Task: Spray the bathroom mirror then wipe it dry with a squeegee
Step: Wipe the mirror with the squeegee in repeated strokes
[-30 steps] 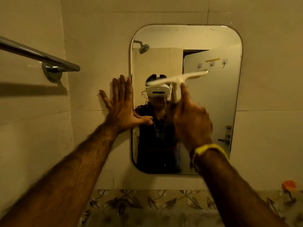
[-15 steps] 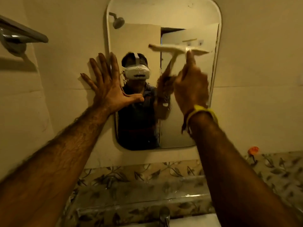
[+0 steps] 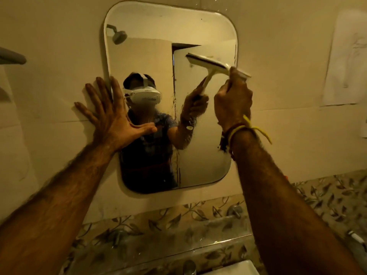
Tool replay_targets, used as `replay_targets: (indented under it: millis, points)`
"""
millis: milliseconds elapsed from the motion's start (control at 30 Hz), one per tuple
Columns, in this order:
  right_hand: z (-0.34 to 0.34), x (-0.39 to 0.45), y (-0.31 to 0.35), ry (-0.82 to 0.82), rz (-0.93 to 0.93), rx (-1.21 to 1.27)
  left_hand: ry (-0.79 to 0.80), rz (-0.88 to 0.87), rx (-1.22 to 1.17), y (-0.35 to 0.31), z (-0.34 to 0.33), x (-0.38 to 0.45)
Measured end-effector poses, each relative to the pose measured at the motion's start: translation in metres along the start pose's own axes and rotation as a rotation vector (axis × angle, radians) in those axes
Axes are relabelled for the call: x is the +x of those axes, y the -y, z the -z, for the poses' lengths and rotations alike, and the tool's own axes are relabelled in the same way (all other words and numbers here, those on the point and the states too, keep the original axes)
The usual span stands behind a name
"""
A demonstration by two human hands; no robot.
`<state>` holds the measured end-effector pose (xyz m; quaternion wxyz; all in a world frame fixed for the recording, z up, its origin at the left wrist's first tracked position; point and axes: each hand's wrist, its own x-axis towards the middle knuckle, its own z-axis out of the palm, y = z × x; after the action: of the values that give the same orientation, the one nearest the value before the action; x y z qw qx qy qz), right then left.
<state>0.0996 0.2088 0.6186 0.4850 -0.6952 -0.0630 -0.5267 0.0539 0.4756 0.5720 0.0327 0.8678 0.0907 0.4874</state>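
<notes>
At the far left edge of the frame, a metal bar [image 3: 12, 57] projects from the wall.

Your left hand [image 3: 111, 120] is left of centre. Its fingers are straight and spread, flat against the wall, with the fingertips over the left rim of the mirror [image 3: 139, 26] and the thumb reaching across the glass. It grasps nothing; it serves as a brace.

The mirror fills the upper centre of the frame. Streaks and droplets run down its middle band, below the squeegee, so judge the spraying as done and the wiping as under way. The upper glass looks clearer; the middle and lower parts still need passes.

Your right hand [image 3: 232, 100] is right of centre, fingers curled tight around the handle of the squeegee [image 3: 210, 63]. The blade lies tilted against the upper right part of the glass, its right end near the mirror's right rim.

At lower right, a leaf-patterned ledge [image 3: 327, 195] runs below the mirror. No spray bottle is in view.
</notes>
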Motion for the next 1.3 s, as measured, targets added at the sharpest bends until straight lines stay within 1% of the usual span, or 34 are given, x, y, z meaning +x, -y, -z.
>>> replay_targets:
  millis: [200,300,367,433,500,633,700,833,900,1033,1100,1300]
  points:
    - [0.008,-0.086,-0.034,0.127,-0.012,-0.023,0.023,-0.010,0.007,0.000,0.001,-0.001]
    - [0.011,-0.056,-0.024,0.092,-0.023,-0.018,0.025,-0.013,0.013,-0.001,0.001,-0.001]
    - [0.011,-0.019,-0.011,0.075,-0.060,-0.044,0.034,-0.009,0.012,0.000,0.002,0.000]
    - [0.009,-0.004,-0.006,0.058,-0.095,-0.067,0.044,-0.003,0.012,0.000,0.003,0.000]
    - [0.005,-0.024,-0.007,0.062,-0.108,-0.017,0.052,-0.010,0.010,0.000,0.004,-0.001]
    - [0.000,-0.101,-0.016,0.142,-0.002,-0.021,0.074,-0.040,0.020,0.004,0.007,-0.004]
    - [-0.003,-0.092,-0.011,0.128,0.006,-0.024,0.084,-0.059,0.036,0.006,0.006,-0.006]
    - [-0.007,-0.030,0.015,0.071,-0.022,-0.009,0.109,-0.067,0.039,0.008,0.008,-0.007]
    - [-0.009,-0.033,0.019,0.068,-0.032,-0.011,0.117,-0.065,0.027,0.009,0.010,-0.008]
    - [-0.005,-0.108,0.001,0.173,0.011,-0.047,0.139,-0.083,0.020,0.014,0.013,-0.013]
    - [0.000,-0.124,-0.001,0.214,0.011,-0.056,0.156,-0.107,0.027,0.016,0.015,-0.015]
    - [-0.003,-0.056,0.041,0.262,0.144,-0.045,0.171,-0.119,0.031,0.018,0.020,-0.014]
